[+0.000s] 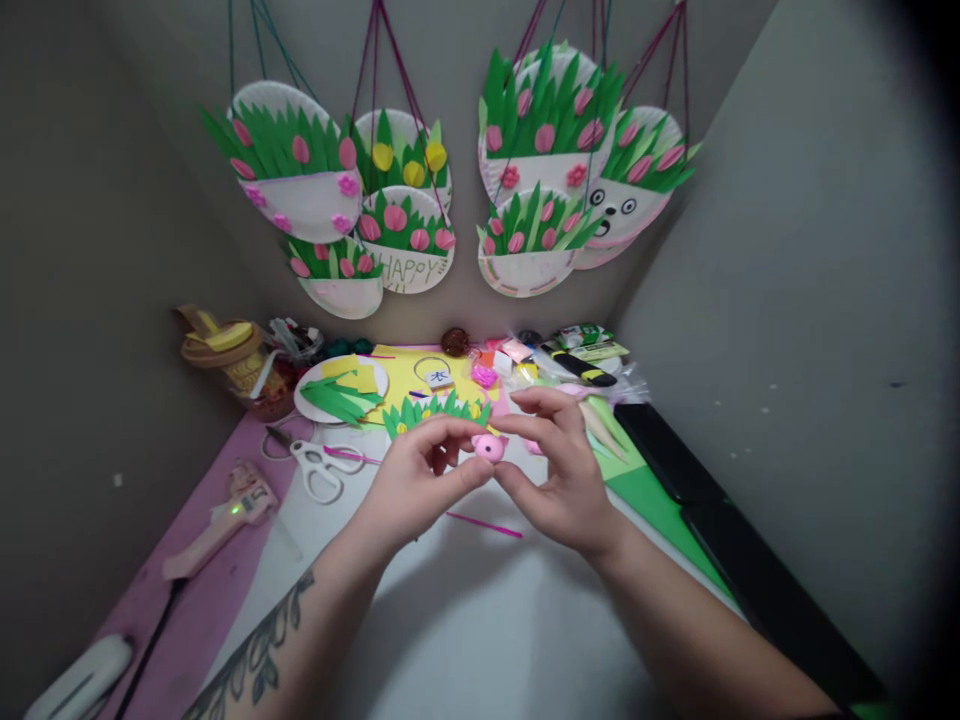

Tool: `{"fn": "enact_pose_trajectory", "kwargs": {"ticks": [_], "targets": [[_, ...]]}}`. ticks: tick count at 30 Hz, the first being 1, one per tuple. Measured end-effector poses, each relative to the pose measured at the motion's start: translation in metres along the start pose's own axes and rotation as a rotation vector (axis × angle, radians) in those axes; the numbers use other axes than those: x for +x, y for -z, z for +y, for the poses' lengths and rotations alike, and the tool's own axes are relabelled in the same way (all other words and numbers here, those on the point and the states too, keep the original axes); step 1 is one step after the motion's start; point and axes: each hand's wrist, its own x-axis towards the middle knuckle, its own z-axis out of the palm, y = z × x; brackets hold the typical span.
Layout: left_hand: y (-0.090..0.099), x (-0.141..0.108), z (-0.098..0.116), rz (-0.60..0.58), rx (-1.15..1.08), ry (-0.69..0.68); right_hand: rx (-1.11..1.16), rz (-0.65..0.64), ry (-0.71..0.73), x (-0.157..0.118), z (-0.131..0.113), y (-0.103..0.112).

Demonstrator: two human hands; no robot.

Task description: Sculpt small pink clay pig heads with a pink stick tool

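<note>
A small pink clay-like piece (490, 447) with a dark round spot in its middle is held up over the white work surface. My left hand (427, 470) pinches it from the left between thumb and fingers. From the other side, my right hand (559, 470) has its thumb and a fingertip at the piece's edge, with the other fingers raised. Below them a magenta stick or pipe cleaner (484, 524) lies on the white surface. Just behind the hands stands a strip of green paper grass (442, 408) with yellow bits.
To the left lie white-handled scissors (321, 470) and a pink glue gun (232, 515) with a lit green light. A paper plate (307, 372) carries green and yellow paper. Clay packets (517, 352) sit behind. Black flat cases (667, 450) line the right edge. Flowered plate baskets (304, 205) hang on the wall.
</note>
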Motion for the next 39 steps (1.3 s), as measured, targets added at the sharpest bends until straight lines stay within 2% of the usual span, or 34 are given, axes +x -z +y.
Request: {"fn": "enact_pose_trajectory", "kwargs": {"ticks": [6, 10, 14, 17, 21, 27, 31, 39], "targets": [[-0.0017, 0.001, -0.0024, -0.065, -0.267, 0.071, -0.043, 0.003, 0.007, -0.0001, -0.0009, 0.0], [-0.0009, 0.0012, -0.0038, -0.044, -0.289, 0.08, -0.035, 0.001, -0.01, 0.0017, -0.0025, 0.0017], [0.0017, -0.0009, -0.004, 0.151, -0.132, -0.07, -0.013, -0.008, -0.026, 0.0024, -0.0026, 0.0042], [0.0032, -0.0019, -0.0029, 0.218, -0.056, -0.238, -0.008, -0.029, -0.025, 0.0017, -0.0023, 0.0052], [0.0038, -0.0006, -0.0034, 0.192, -0.075, -0.289, -0.031, -0.046, -0.007, 0.0009, -0.0023, 0.0056], [0.004, -0.0005, -0.0078, 0.174, -0.197, -0.206, -0.029, -0.066, 0.006, 0.0004, -0.0026, 0.0062], [0.003, -0.0011, -0.0066, 0.118, -0.324, -0.192, -0.031, -0.074, 0.012, 0.0, -0.0034, 0.0061], [0.0015, 0.0004, -0.0043, 0.096, -0.355, -0.176, -0.029, -0.079, 0.026, -0.0008, -0.0041, 0.005]]}}
